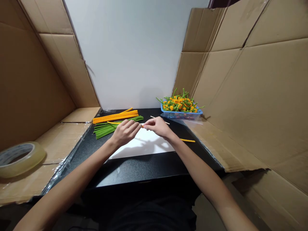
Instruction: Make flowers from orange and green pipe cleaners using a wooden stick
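Above a white sheet of paper [144, 146], my left hand [128, 131] and my right hand [157, 126] meet fingertip to fingertip. Both are closed in a pinch on an orange pipe cleaner [112, 122]. One end of it sticks out to the left of my left hand, and a small orange bit shows between the fingertips; my fingers hide the rest. Behind my left hand lie a bundle of orange pipe cleaners [115, 116] and a bundle of green pipe cleaners [104, 131]. A thin pale stick [152, 116] lies partly hidden behind my right hand.
A blue basket [181, 114] heaped with orange pipe-cleaner balls on green stems [179, 102] stands at the back right. Another orange strip [189, 140] lies right of my right wrist. Cardboard walls [252, 96] flank the black table [120, 173]. A tape roll [36, 160] rests at left.
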Available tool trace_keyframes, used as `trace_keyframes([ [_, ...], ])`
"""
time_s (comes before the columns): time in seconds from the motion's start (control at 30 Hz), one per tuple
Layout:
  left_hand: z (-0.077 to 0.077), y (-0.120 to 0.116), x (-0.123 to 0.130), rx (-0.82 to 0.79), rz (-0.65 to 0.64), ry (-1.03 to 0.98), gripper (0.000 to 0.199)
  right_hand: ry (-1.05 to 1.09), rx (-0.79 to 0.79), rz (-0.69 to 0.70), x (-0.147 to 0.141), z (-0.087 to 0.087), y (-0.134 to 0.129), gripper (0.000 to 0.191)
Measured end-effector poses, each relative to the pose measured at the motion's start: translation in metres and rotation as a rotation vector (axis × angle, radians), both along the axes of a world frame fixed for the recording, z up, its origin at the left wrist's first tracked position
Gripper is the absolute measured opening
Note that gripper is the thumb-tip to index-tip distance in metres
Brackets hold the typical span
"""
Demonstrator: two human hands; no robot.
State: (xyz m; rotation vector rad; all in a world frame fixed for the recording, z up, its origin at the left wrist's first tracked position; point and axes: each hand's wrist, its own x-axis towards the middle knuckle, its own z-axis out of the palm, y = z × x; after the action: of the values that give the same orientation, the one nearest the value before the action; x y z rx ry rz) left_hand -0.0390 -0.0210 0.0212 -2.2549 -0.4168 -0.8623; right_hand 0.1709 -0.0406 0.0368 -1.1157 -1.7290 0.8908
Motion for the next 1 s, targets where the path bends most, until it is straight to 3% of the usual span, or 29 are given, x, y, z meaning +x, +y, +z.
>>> trace_keyframes([
  [0.23,0.001,0.002,-0.002,0.131,-0.014,0.023,0.018,0.161,-0.165,0.035,0.001,0.001,0.001,0.014],
  [0.43,0.002,0.007,-0.007,0.071,-0.118,-0.06,0.023,0.257,-0.378,0.182,0.005,0.006,-0.003,0.018],
  [0.8,0.003,0.005,-0.009,0.185,-0.149,-0.03,0.024,0.275,-0.396,0.212,0.009,0.007,-0.002,0.015],
  [1.0,0.0,0.009,-0.012,0.124,-0.149,-0.043,0.018,0.233,-0.394,0.249,0.011,0.004,0.001,0.016],
])
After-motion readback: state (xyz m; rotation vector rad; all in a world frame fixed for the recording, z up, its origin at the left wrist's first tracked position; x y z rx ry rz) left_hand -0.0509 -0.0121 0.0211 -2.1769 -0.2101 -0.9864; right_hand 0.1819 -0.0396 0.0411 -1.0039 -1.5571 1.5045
